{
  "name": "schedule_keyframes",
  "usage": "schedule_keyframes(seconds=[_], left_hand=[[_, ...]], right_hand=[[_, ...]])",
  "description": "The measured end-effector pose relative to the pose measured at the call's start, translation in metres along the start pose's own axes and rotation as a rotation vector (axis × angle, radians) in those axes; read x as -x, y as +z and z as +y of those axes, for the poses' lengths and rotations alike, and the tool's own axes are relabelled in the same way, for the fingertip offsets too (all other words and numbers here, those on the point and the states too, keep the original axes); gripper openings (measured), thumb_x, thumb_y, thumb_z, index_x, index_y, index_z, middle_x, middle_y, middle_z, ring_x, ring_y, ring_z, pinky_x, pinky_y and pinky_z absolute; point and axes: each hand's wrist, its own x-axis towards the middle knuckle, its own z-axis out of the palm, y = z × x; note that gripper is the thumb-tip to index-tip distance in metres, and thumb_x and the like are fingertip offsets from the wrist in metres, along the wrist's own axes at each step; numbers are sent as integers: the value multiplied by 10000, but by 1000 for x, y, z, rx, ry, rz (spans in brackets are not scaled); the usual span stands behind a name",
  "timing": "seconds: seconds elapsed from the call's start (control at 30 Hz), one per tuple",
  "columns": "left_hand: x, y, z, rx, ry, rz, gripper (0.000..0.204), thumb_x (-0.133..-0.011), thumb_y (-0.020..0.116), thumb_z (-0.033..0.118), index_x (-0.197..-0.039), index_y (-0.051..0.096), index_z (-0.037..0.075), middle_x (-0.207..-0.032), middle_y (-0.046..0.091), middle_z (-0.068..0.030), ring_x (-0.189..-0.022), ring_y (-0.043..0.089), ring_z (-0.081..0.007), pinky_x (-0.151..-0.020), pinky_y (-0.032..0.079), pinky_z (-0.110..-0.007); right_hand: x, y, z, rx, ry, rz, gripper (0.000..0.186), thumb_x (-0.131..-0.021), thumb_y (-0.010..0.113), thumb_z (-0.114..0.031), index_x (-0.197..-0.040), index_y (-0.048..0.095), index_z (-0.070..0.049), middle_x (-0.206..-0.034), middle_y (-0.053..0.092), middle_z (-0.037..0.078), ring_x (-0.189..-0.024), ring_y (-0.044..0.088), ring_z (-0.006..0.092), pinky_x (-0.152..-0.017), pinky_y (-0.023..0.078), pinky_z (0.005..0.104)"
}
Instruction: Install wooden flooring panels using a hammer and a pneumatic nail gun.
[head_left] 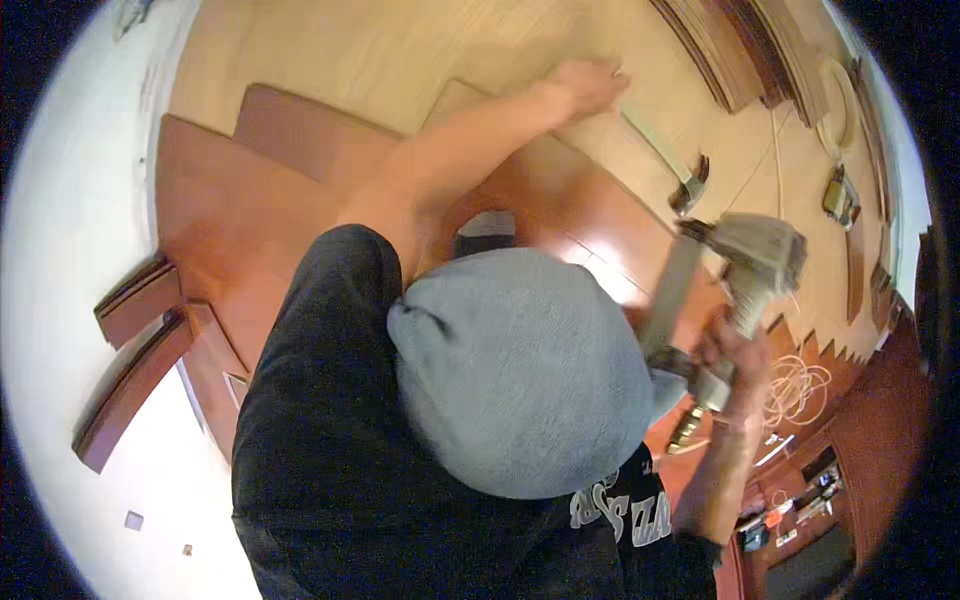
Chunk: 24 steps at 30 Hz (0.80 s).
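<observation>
Clamped around the grip of a pneumatic nailer (765,245) with the right hand (738,350), above red-brown floorboards (560,190). Held out with the left hand (590,90) at the handle end of a claw hammer (655,142), over pale subfloor (360,50); cannot tell whether closed on it. Probably at board fixing; likely calls for a sure hammer hold, keeping the nailer aside. Open ahead past the stepped board edge; tighter toward the stacked planks (705,45), upper right.
</observation>
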Motion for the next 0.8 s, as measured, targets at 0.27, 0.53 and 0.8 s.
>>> schedule_keyframes(seconds=[0.27,0.53,0.8], left_hand=[[115,-4,-111,322,-601,809,259,-971,596,262,-1143,630,72,-1116,621,-199,-1022,599,-425,-891,488,-510],[164,32,-96,104,-531,827,161,-894,632,167,-1042,694,182,-960,635,-38,-941,583,-261,-805,407,-431],[161,28,-90,118,-544,772,234,-848,648,134,-1062,698,215,-947,624,-18,-918,578,-249,-801,399,-408]], right_hand=[[-99,160,-17,-271,119,-337,735,-833,698,-126,-1467,350,5,-911,685,188,-776,698,284,-768,601,425],[-152,236,-18,-303,200,-356,531,-877,657,-72,-1345,411,-23,-765,616,122,-657,640,235,-691,597,436],[-157,251,-34,-273,247,-287,631,-884,632,-88,-1448,384,49,-1380,554,216,-645,557,152,-685,550,347]])
